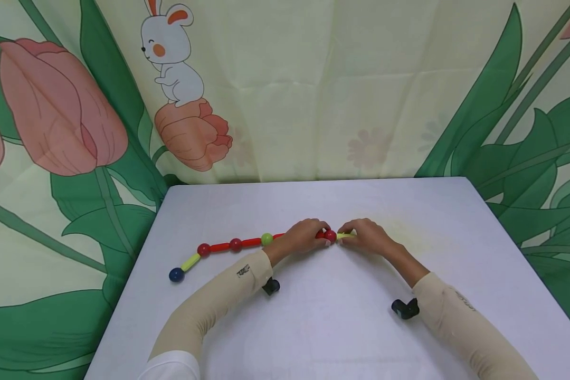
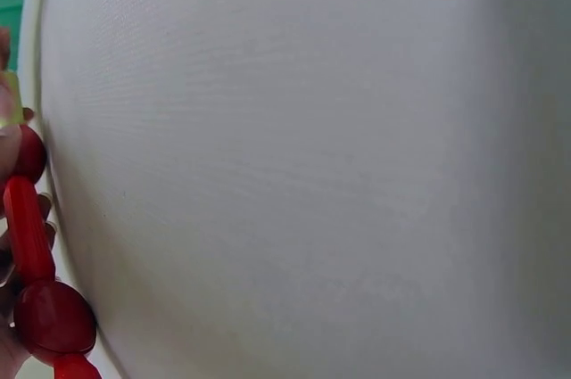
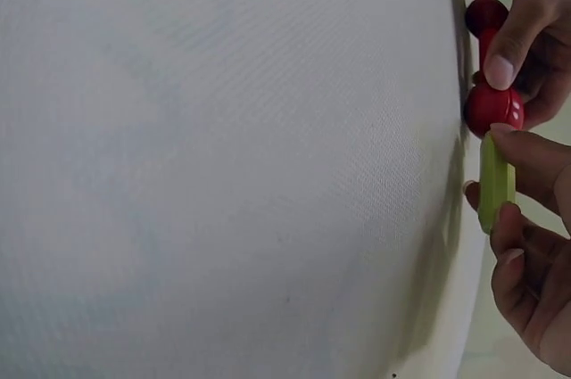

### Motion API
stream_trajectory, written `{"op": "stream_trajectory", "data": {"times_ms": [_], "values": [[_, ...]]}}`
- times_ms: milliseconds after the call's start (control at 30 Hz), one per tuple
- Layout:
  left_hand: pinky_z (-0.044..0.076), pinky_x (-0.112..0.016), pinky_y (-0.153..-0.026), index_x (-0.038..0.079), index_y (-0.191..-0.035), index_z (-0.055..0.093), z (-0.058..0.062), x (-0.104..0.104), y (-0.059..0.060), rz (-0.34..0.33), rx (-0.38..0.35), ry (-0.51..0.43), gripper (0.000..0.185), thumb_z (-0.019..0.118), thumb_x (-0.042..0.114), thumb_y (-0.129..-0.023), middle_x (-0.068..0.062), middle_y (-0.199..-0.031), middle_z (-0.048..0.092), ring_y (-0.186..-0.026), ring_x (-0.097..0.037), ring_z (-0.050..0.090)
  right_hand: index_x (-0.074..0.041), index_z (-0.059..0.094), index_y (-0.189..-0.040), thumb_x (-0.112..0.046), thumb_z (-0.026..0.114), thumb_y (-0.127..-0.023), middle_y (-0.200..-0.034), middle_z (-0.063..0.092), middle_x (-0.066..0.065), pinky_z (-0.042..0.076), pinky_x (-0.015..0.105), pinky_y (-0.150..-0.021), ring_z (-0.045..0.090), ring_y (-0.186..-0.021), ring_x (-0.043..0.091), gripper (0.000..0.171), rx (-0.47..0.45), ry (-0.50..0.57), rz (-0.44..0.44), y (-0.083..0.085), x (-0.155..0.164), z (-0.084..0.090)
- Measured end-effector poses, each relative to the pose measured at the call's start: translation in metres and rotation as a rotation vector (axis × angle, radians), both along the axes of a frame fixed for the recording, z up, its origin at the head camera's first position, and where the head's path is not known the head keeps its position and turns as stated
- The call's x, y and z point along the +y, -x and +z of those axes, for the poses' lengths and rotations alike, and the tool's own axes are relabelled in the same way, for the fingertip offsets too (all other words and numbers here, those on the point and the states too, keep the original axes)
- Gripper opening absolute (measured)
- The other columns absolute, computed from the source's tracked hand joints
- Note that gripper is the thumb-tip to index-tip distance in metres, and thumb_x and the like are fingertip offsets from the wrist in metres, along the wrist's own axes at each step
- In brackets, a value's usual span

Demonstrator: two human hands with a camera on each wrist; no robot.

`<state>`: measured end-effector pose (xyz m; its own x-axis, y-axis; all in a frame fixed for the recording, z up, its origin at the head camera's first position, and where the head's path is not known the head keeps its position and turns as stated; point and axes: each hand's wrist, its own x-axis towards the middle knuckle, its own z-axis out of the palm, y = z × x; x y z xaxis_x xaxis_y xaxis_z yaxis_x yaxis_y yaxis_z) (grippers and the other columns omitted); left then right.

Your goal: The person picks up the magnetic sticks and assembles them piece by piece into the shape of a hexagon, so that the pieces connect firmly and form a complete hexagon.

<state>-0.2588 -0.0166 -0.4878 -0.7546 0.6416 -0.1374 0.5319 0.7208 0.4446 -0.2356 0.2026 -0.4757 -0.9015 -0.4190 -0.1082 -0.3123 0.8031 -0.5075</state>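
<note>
A chain of coloured toy balls and rods lies across the table, from a dark blue ball (image 1: 176,274) through red rods (image 1: 220,247) and a green ball (image 1: 267,239) to a red ball (image 1: 330,236). My left hand (image 1: 306,236) grips the chain at this end ball, its thumb on the ball in the right wrist view. Between the thumb and fingers of my right hand (image 1: 367,236) is pinched a yellow-green rod (image 3: 496,185), its end right at the red ball. The left wrist view has another red ball (image 2: 55,321) and a red rod (image 2: 28,232) at its left edge.
The white table (image 1: 337,327) reaches back to a printed cloth (image 1: 290,95) with tulips and a rabbit. Black wrist cameras jut out below each forearm, the left one (image 1: 271,286) and the right one (image 1: 405,309).
</note>
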Motion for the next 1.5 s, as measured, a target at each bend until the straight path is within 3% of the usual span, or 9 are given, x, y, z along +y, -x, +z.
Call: {"op": "stream_trajectory", "data": {"times_ms": [133,367,567,800,1033,1267,1400,1500], "values": [[0.050,-0.022,-0.085,0.015,-0.134,0.061,0.001,-0.004,-0.001,0.008,0.025,0.012,0.048,0.073,0.035,-0.092,-0.002,-0.117,0.066,-0.102,-0.013,0.058,-0.010,0.075,-0.113,-0.026,0.077,-0.089,-0.106,0.075,0.008,0.052,0.054,-0.094,0.065,-0.106,0.030,0.029,-0.026,0.023,-0.022,0.001,0.001,-0.001],[0.047,-0.028,-0.087,0.020,-0.140,0.055,0.007,-0.022,-0.010,0.080,0.138,0.001,0.058,0.073,0.042,-0.090,-0.003,-0.128,0.059,-0.109,-0.016,0.055,-0.009,0.076,-0.112,-0.027,0.077,-0.090,-0.108,0.075,0.008,0.049,0.054,-0.098,0.064,-0.111,0.032,0.028,-0.061,0.074,-0.031,0.003,0.005,-0.003],[0.052,-0.031,-0.092,0.018,-0.145,0.050,0.010,-0.051,-0.024,0.126,0.047,-0.074,0.064,0.072,0.043,-0.091,-0.005,-0.134,0.057,-0.113,-0.017,0.055,-0.009,0.076,-0.110,-0.028,0.077,-0.089,-0.107,0.075,0.007,0.053,0.043,-0.086,0.063,-0.103,0.027,0.028,-0.083,0.056,-0.046,-0.002,0.018,-0.008],[0.052,-0.041,-0.099,0.020,-0.147,0.049,0.022,-0.113,-0.047,0.244,-0.106,-0.125,0.068,0.074,0.044,-0.089,-0.005,-0.142,0.052,-0.127,-0.021,0.052,-0.008,0.075,-0.112,-0.026,0.076,-0.089,-0.105,0.073,0.008,0.048,0.032,-0.077,0.059,-0.096,0.023,0.029,-0.091,0.064,-0.043,-0.007,0.023,-0.005],[0.050,-0.050,-0.102,0.019,-0.148,0.046,0.037,-0.194,-0.065,0.395,-0.085,-0.134,0.069,0.075,0.040,-0.090,-0.010,-0.147,0.048,-0.135,-0.030,0.046,-0.008,0.074,-0.116,-0.023,0.075,-0.090,-0.108,0.073,0.010,0.050,0.037,-0.082,0.061,-0.102,0.026,0.030,-0.068,0.054,-0.031,0.000,0.021,-0.001],[0.050,-0.057,-0.099,0.012,-0.150,0.041,0.029,-0.254,-0.077,0.468,-0.092,-0.051,0.074,0.074,0.041,-0.090,-0.020,-0.144,0.045,-0.130,-0.038,0.047,-0.009,0.074,-0.116,-0.024,0.075,-0.091,-0.111,0.072,0.010,0.051,0.044,-0.088,0.061,-0.106,0.028,0.029,-0.061,0.065,-0.073,-0.001,0.032,-0.003],[0.053,-0.056,-0.094,0.008,-0.149,0.041,0.021,-0.271,-0.083,0.473,-0.119,-0.011,0.075,0.072,0.043,-0.091,-0.023,-0.139,0.048,-0.126,-0.040,0.050,-0.008,0.074,-0.116,-0.022,0.074,-0.092,-0.113,0.072,0.012,0.050,0.044,-0.087,0.060,-0.107,0.029,0.028,-0.048,0.057,-0.105,-0.005,0.043,-0.002],[0.057,-0.048,-0.089,0.006,-0.143,0.047,0.017,-0.278,-0.087,0.489,-0.137,-0.002,0.066,0.072,0.038,-0.092,-0.020,-0.130,0.057,-0.116,-0.034,0.058,-0.007,0.073,-0.117,-0.021,0.073,-0.092,-0.114,0.071,0.014,0.050,0.044,-0.086,0.060,-0.107,0.031,0.030,-0.034,0.052,-0.117,-0.009,0.052,-0.002]]}}
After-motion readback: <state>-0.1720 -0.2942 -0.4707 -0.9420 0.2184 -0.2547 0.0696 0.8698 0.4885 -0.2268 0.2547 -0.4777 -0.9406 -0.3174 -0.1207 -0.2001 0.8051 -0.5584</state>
